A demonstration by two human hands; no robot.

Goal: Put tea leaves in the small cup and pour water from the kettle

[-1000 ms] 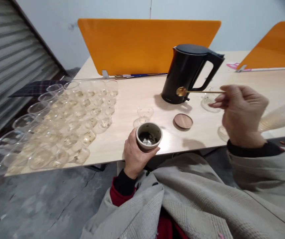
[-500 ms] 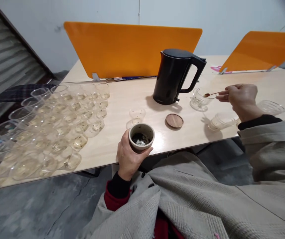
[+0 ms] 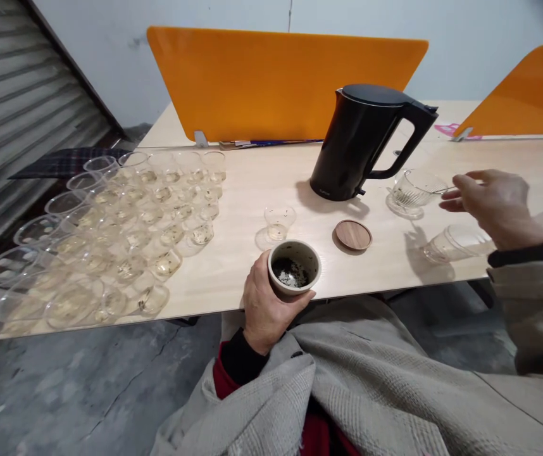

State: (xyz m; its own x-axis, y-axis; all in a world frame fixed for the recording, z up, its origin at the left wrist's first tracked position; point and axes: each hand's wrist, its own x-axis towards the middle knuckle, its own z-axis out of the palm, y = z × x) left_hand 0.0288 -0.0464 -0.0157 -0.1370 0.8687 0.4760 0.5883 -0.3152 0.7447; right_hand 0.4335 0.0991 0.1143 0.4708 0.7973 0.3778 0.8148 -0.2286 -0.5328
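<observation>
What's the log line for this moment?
left hand: holds tea jar | right hand: at spoon in glass cup | kettle: on table

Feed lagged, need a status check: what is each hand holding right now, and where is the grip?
Left hand grips the jar around its side. Right hand touches the spoon handle's end; a firm hold cannot be told.

Place: we see an office-like workroom.
Desks: we see pale wood-look tables [image 3: 271,183] joined together, with orange divider screens [image 3: 281,82] standing along them.
Surroundings: we see a plain white wall [image 3: 466,31], a bare concrete floor [image 3: 76,386] and a grey roller shutter [image 3: 19,95].
</observation>
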